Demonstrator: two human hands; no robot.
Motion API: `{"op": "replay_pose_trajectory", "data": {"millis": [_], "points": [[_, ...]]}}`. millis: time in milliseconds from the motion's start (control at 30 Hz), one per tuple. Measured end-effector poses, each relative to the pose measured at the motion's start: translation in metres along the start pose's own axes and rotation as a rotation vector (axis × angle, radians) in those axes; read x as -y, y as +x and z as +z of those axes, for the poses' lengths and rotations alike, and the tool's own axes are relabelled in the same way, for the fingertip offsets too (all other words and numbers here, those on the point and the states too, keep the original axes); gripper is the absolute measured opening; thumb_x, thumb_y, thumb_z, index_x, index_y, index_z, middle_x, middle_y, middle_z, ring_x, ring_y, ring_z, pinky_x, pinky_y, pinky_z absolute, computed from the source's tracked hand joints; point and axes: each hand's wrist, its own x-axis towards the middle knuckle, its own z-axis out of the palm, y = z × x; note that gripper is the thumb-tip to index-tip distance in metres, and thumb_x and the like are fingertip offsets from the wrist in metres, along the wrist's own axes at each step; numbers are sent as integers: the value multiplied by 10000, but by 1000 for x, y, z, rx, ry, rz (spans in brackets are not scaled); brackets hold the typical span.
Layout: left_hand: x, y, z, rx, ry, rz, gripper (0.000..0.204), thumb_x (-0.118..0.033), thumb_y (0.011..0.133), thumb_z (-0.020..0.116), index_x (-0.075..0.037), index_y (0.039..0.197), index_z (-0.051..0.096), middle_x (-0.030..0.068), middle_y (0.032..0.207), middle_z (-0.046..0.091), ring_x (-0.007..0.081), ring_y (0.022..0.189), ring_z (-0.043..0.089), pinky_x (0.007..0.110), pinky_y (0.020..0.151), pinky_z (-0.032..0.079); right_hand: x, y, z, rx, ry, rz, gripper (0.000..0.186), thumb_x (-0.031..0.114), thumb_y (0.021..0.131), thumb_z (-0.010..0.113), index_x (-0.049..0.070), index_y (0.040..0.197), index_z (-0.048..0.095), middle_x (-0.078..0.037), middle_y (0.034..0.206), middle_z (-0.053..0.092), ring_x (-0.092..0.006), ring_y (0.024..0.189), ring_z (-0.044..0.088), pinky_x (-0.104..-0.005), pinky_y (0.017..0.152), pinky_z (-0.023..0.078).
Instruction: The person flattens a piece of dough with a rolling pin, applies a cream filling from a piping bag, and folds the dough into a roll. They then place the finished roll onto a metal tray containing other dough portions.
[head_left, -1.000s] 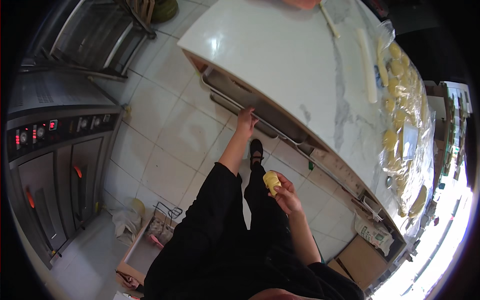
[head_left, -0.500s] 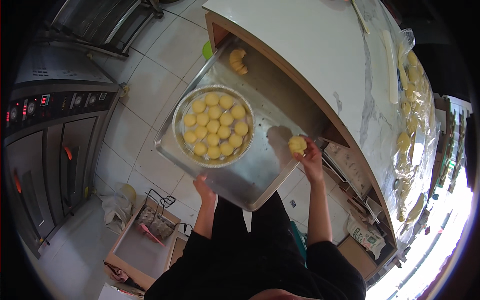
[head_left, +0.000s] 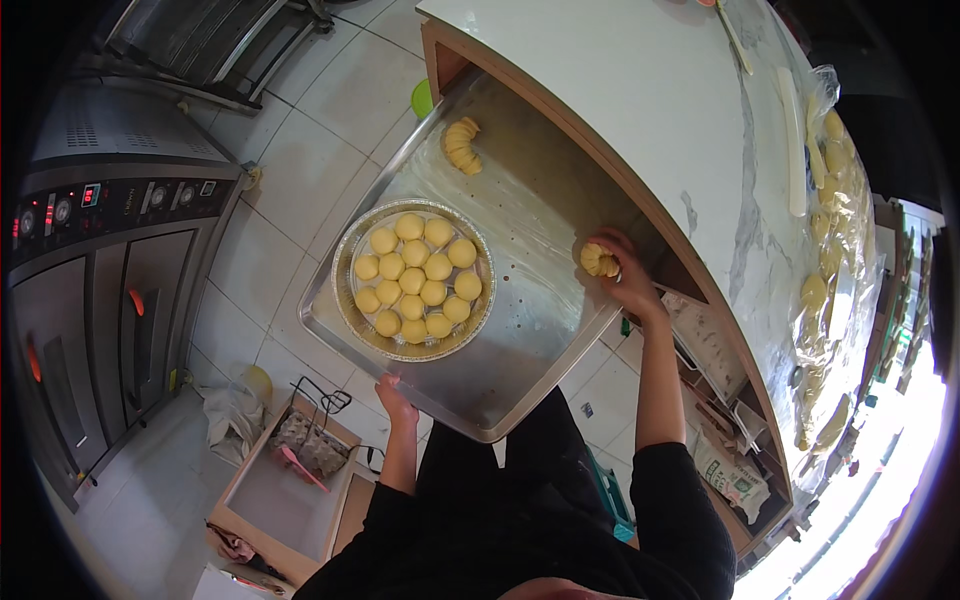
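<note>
A large metal baking tray [head_left: 470, 395] juts out from under the worktop, and my left hand [head_left: 398, 402] grips its near left edge, most fingers hidden beneath. In my right hand [head_left: 632, 285] is a ridged, curved croissant [head_left: 598, 261] of pale yellow dough, held over the tray's right part, close to the metal; whether it touches I cannot tell. Another croissant [head_left: 462, 146] lies at the tray's far left. Between that croissant and my left hand stands a round foil pan [head_left: 345, 318], holding several smooth yellow dough balls [head_left: 412, 282].
A marble worktop [head_left: 600, 75] overhangs the tray; plastic-covered dough pieces [head_left: 828, 230] lie along its right side. The oven [head_left: 120, 200] with lit displays stands at left. Below it on the floor is an open box [head_left: 285, 500] with egg cartons. Shelves [head_left: 705, 350] sit under the worktop.
The tray has slid a little toward me and left, with the foil pan on it. My right hand has moved away from me, bringing the croissant farther in over the tray.
</note>
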Motion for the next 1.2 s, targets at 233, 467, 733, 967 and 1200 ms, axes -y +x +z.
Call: {"op": "replay_pose_trajectory", "data": {"millis": [233,467,733,967,1200], "points": [[-4,-5,2,8,-1,18,211,-170,720,506,-52,868,413,85,861,475,223,795,516,374,718,468,26,0,2,-40,-321,64,705,-94,607,534,201,1245,494,-90,1355,343,-336,1272,295,-403,1055,302],[-5,-6,2,34,0,-1,166,-169,722,500,-63,827,426,67,808,482,203,738,517,349,684,457,25,-6,1,-3,-429,78,610,6,631,665,157,1201,507,-119,1352,344,-342,1257,329,-380,1028,341],[-5,-6,6,-21,-4,1,113,-150,710,489,-62,752,431,61,768,481,198,698,526,344,636,465,6,-12,15,-267,-308,176,584,127,638,755,62,1149,482,-149,1047,563,-344,980,556,-405,835,453],[-8,-9,2,38,69,-15,118,-211,726,481,-106,764,445,58,827,510,236,822,524,400,773,461,10,-17,13,-335,-372,80,563,125,638,748,72,1143,506,-162,1122,522,-341,1045,513,-422,899,414],[-16,-17,19,8,43,-28,120,-214,730,483,-101,757,456,63,821,514,241,789,534,388,752,473,16,-18,2,-249,-315,82,515,111,659,724,91,1135,530,-169,1129,510,-351,1065,493,-433,921,399]]}}
